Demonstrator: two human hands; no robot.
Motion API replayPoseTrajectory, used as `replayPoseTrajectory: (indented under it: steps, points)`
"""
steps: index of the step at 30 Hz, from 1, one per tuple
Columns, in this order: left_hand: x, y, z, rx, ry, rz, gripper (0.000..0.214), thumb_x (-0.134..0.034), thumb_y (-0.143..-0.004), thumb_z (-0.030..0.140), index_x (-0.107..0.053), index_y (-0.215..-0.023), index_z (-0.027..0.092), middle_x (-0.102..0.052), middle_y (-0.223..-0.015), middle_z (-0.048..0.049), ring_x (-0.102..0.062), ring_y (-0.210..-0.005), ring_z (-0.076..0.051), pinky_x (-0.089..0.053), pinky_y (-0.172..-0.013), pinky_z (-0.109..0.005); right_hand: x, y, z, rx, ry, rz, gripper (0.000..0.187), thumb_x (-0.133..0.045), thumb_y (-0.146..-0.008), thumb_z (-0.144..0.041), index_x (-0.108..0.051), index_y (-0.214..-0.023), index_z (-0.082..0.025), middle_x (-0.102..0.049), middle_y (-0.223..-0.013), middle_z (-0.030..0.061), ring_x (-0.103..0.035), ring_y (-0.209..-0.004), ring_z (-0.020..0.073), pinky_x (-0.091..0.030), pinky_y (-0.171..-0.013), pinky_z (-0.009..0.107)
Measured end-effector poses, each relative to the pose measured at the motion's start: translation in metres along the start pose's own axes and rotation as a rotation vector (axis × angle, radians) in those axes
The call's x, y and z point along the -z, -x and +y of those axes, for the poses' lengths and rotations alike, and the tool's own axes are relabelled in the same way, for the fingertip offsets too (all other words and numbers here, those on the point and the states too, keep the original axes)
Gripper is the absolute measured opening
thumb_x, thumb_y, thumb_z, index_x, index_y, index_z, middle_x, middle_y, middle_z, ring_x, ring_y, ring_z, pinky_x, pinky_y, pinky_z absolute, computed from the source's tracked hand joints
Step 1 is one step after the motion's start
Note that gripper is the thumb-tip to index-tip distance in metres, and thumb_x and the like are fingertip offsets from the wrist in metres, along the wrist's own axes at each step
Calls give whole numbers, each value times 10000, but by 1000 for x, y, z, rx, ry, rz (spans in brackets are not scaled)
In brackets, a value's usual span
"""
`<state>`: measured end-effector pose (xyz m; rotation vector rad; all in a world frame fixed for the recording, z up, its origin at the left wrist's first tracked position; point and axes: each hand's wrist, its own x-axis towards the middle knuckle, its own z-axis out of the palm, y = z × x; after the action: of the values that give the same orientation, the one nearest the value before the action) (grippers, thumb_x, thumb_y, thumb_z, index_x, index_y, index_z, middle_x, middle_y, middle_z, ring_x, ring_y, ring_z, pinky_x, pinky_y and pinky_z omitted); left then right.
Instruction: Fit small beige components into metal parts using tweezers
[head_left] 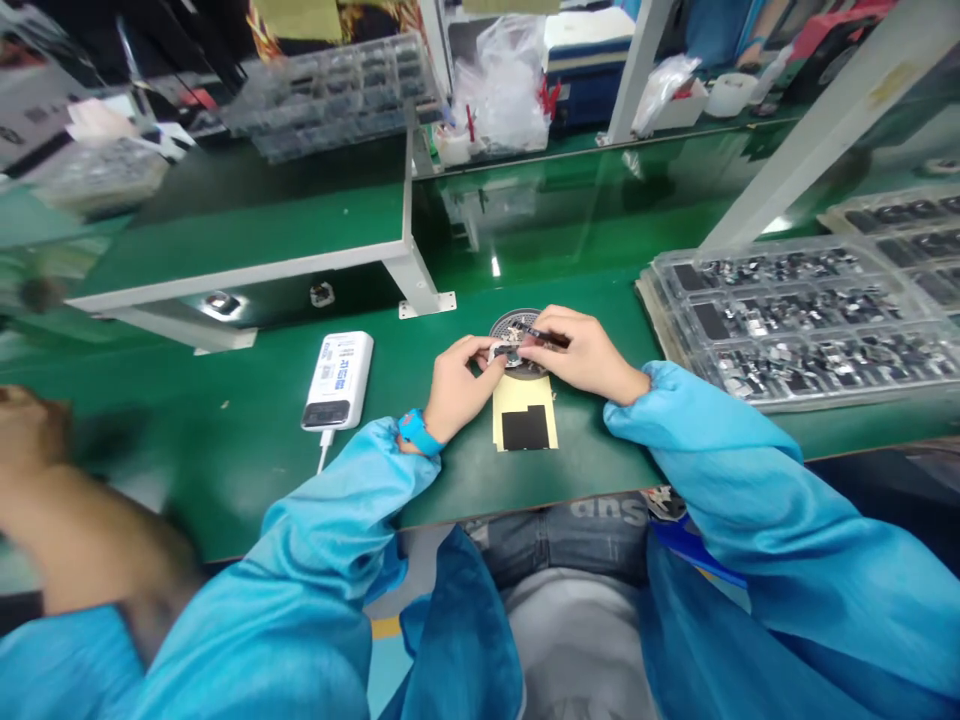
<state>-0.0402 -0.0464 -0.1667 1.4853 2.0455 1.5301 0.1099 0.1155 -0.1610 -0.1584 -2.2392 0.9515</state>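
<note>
Green worktop (592, 440) spreads before the seated person, a compartmented tray (802, 312) of little parts off to the right. Out over a round perforated dish (503, 323), the left hand (459, 388) pinches a small dark-and-white part (507, 354) between thumb and fingers, closed narrow on it. That part sits right at those fingertips, between both hands. Just beside it, the right hand (583, 350) grips a slim dark piece (528, 329), too small to make out.

Left grip (459, 388) beside right grip (586, 350)
</note>
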Motion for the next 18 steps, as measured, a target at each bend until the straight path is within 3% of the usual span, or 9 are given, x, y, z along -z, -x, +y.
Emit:
replayPoseTrajectory:
  steps: [4,8,14,18]
  points:
    - [1,-3,-8,69,34,25,136,-735,-866,224,-786,-982,174,-702,-806,-19,-610,-708,-136,-517,-685,-272,12,-4,9,-212,203,8,183,-652,-991,-291,-783,-944,-171,-706,-919,69,-644,-879,197,-481,-810,339]
    - [1,-5,-14,110,66,20,250,-729,-890,285,-767,-1117,185,-756,-919,-44,-633,-748,-147,-518,-684,-277,15,-6,12,-279,222,60,185,-629,-988,-282,-788,-1003,-188,-725,-975,67,-654,-904,199,-469,-820,331]
    - [0,-3,-12,106,24,-8,292,-727,-871,291,-735,-1146,193,-743,-922,-45,-642,-773,-159,-541,-733,-294,11,-6,16,-372,242,61,125,-738,-885,-311,-727,-863,-188,-700,-902,41,-622,-840,183,-434,-783,316]
    - [-4,-31,-15,129,31,-51,326,-724,-845,289,-765,-1150,181,-771,-930,-57,-663,-778,-173,-552,-755,-313,8,-8,23,-448,185,94,182,-727,-892,-361,-679,-842,-193,-700,-859,29,-607,-796,172,-424,-754,307]
